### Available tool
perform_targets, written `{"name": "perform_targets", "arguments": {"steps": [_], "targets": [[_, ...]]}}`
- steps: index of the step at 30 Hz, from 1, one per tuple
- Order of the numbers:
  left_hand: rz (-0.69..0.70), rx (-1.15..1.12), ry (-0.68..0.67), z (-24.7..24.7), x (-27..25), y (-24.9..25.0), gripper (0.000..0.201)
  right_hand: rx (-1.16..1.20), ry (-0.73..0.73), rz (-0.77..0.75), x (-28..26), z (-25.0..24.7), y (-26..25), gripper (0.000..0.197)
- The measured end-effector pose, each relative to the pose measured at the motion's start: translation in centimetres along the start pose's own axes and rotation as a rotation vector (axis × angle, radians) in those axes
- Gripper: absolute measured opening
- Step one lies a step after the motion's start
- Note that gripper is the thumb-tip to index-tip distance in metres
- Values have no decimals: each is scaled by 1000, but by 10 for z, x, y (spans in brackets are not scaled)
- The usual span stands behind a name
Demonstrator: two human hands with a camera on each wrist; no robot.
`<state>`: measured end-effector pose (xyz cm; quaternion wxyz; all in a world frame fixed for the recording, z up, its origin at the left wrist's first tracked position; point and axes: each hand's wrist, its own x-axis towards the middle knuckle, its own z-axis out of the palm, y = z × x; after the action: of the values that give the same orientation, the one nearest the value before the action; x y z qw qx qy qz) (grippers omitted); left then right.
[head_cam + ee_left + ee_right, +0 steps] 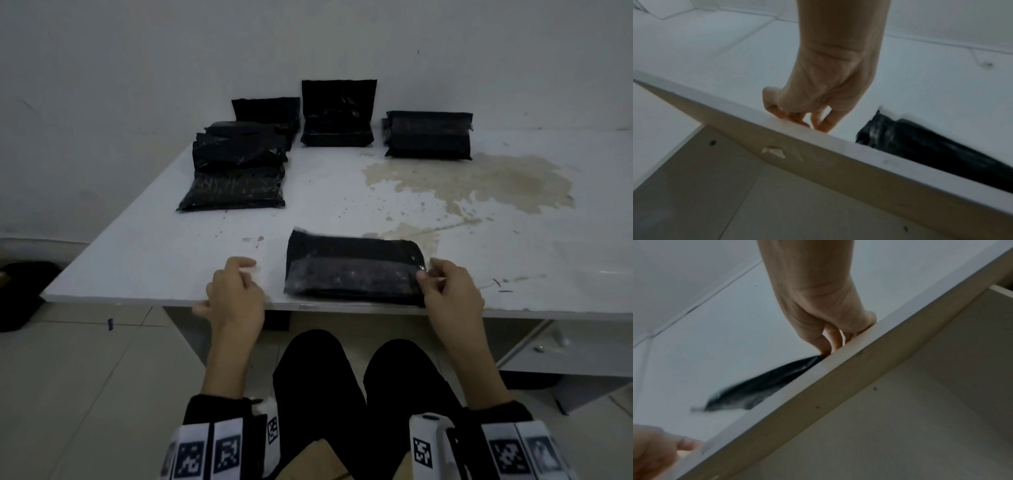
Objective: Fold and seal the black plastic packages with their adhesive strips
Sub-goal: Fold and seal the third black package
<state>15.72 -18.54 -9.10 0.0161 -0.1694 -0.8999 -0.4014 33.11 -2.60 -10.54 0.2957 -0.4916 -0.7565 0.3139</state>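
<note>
Head view shows us one package (354, 267) lying flat at the near edge of the tabletop (342, 192), between our two hands. A lighter band runs across its middle, which we take to be the flap folded over, though blur keeps us from telling whether the strip is stuck down along its whole length.

Our right hand (452, 291) pinches the package's right end between thumb and fingers; the right wrist view shows the fingers (828, 344) curled down onto the black plastic at the tabletop's edge. Our left hand (236, 291) sits just left of the package, apart from it, its fingers loosely curled on the bare tabletop and holding nothing that we can see.

Further back, a stack (236, 168) lies at the left, with two more packages (337, 114) near the wall, their flaps standing up against it, and another one (428, 135) at the right that looks folded flat.

We judge the task to be partway through: the near package seems folded and close to sealed, the right-hand one probably done, while those with upright flaps are yet to be folded and sealed. Of the stack we cannot tell which are finished.
</note>
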Motion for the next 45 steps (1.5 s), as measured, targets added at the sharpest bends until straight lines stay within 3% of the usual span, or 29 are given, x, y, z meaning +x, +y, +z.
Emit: {"name": "perform_targets", "arguments": {"steps": [1, 3, 4, 7, 9, 11, 13, 15, 19, 21, 24, 27, 29, 31, 33, 37, 40, 42, 45], "targets": [[32, -42, 99, -3, -5, 5, 35, 49, 27, -4, -1, 0, -1, 42], [247, -156, 311, -5, -20, 20, 34, 118, 150, -59, -5, 1, -6, 46], [388, -197, 297, -2, -29, 28, 34, 130, 203, -119, -8, 3, -11, 43], [698, -102, -31, 31, -45, 33, 43, 56, 106, -367, -26, 24, -24, 41], [739, 77, -212, 51, -46, 24, 50, -152, 0, -460, -39, 44, -20, 50], [742, 128, -270, 61, -44, 12, 60, -280, -41, -466, -43, 54, -14, 57], [689, 36, -225, 60, -42, 7, 71, -285, 2, -441, -41, 53, -10, 63], [552, 23, -196, 58, -42, 3, 87, -287, 41, -419, -39, 53, -6, 70], [461, 278, -125, 55, -44, 10, 91, -380, 92, -341, -44, 59, -14, 69], [423, 296, -135, 53, -46, 16, 89, -405, 154, -299, -46, 62, -16, 67], [423, 420, -160, 51, -46, 26, 102, -405, 153, -232, -43, 58, -22, 68], [336, 555, -230, 54, -43, 35, 83, -459, 67, -194, -30, 48, -26, 72], [295, 533, -222, 54, -42, 41, 67, -464, 94, -234, -22, 44, -22, 73], [278, 453, -170, 56, -41, 45, 56, -419, 138, -289, -19, 44, -16, 77], [200, 331, -186, 53, -37, 49, 59, -348, 118, -246, -19, 44, -12, 82], [26, 180, -335, 41, -23, 51, 106, -302, 171, -156, -21, 49, -15, 68], [-30, 38, -435, 41, -12, 39, 118, -197, 178, -188, -23, 45, -17, 61], [-33, -258, -419, 37, -11, 34, 106, -17, 163, -226, -26, 38, -19, 63], [7, -616, -430, 27, -14, 48, 66, 357, 127, -281, -23, 16, -33, 63]]}}
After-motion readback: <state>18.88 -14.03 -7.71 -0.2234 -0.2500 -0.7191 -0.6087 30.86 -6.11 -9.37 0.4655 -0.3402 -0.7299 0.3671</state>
